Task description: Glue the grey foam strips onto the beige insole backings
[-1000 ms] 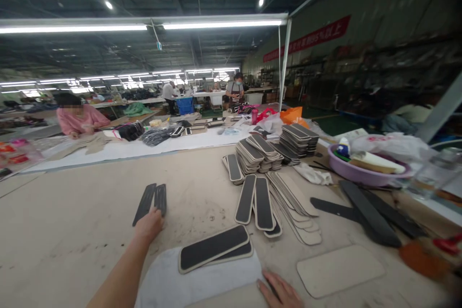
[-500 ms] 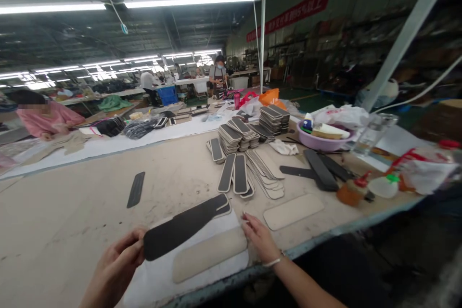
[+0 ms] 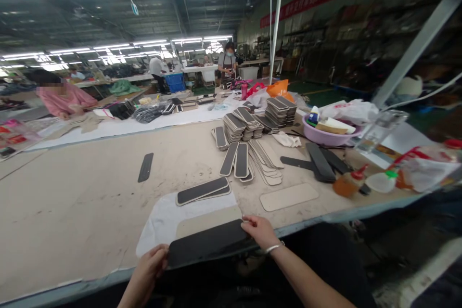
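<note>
A long black strip with rounded corners (image 3: 209, 243) is held level at the table's front edge. My left hand (image 3: 153, 262) pinches its left end, and my right hand (image 3: 262, 232) grips its right end, fingers closed. Behind the strip, partly covered by it, a beige piece (image 3: 205, 219) lies on a white sheet (image 3: 155, 221). Two black pieces with beige borders (image 3: 202, 190) overlap at the sheet's back edge. To the right of the sheet lies another beige piece (image 3: 288, 197).
Stacks of bordered pieces (image 3: 238, 127) and fanned beige pieces (image 3: 267, 166) stand beyond. At right are black strips (image 3: 319, 163), a purple basin (image 3: 325, 137), an amber bottle (image 3: 346, 184) and a green-capped bottle (image 3: 382, 181). A person in pink (image 3: 67, 98) sits at far left.
The black strip has come down and nearer the front edge, now spanning both hands. My right hand has taken its right end. The camera view has shifted slightly.
</note>
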The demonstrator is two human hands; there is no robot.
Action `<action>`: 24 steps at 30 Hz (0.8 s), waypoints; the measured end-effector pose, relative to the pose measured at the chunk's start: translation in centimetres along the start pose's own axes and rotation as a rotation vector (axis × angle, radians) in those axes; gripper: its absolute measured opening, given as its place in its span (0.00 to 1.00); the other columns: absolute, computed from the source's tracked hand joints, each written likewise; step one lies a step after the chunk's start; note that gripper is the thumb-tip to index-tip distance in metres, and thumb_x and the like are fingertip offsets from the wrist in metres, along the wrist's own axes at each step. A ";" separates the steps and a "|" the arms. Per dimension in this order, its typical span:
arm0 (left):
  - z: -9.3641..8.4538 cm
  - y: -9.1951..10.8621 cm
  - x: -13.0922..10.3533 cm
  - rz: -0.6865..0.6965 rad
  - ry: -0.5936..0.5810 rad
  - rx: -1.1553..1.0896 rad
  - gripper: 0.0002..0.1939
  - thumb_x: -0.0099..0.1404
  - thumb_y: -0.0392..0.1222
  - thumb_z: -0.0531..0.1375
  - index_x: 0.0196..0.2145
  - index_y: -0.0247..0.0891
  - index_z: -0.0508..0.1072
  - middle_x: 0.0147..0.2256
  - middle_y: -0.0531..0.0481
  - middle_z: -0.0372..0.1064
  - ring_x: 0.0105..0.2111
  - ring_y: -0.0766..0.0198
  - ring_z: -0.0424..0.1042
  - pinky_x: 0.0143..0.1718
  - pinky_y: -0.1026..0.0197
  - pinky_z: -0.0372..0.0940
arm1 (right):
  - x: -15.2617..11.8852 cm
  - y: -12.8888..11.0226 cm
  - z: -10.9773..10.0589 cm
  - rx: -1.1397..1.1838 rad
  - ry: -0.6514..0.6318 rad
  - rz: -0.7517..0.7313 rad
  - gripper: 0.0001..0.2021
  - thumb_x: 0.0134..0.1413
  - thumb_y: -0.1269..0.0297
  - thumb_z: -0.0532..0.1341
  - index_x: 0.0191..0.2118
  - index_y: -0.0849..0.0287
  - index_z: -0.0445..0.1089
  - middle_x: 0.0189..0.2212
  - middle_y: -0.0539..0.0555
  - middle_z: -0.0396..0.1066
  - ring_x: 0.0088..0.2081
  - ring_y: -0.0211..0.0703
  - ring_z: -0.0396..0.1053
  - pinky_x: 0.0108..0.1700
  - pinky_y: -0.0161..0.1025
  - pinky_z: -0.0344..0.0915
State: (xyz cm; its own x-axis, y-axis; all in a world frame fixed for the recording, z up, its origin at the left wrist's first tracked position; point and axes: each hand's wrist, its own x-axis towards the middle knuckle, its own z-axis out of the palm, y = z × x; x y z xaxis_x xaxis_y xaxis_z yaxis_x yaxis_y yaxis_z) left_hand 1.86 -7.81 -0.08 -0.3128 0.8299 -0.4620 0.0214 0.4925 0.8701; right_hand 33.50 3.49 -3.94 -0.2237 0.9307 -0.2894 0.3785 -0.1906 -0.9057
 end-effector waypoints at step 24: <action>0.9 1.9 7.3 -0.011 0.146 0.830 0.14 0.58 0.42 0.50 0.23 0.36 0.73 0.19 0.48 0.72 0.23 0.62 0.71 0.25 0.65 0.59 | 5.5 -0.3 1.1 -0.522 0.121 -0.026 0.08 0.47 0.59 0.62 0.30 0.58 0.71 0.27 0.52 0.74 0.33 0.43 0.71 0.33 0.35 0.60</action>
State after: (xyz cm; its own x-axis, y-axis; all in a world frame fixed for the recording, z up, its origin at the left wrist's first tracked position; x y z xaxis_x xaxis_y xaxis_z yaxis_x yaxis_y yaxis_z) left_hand 0.52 -0.57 -1.91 -0.4356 0.8097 -0.3933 0.6909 0.5808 0.4304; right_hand 31.18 8.29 -5.57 -0.1457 0.9683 -0.2031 0.7772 -0.0150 -0.6291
